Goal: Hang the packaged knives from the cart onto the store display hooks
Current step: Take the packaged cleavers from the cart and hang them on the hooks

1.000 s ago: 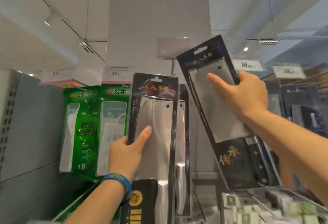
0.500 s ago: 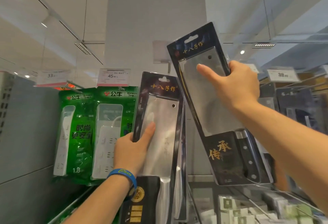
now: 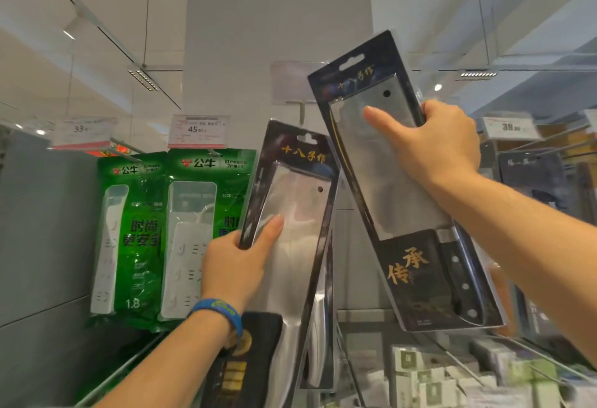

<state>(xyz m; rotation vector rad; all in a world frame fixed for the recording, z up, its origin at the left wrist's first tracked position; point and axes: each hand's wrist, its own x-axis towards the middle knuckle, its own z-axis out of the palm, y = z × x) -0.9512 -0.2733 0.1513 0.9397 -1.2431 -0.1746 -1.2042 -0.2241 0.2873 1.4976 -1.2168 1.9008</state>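
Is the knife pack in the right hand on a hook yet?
Not hung. The knife pack is tilted, gripped by the right hand; no hook passes through its hang slot.

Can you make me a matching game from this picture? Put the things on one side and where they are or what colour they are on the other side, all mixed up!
Things:
1. right-hand cleaver pack
2. left-hand cleaver pack
3. power strip packs
4. wristband

Clues:
A. blue, round the left wrist
B. green, hanging at the left
C. held highest, tilted
D. held lower, in the middle

Pairs: 1-C, 2-D, 3-B, 4-A
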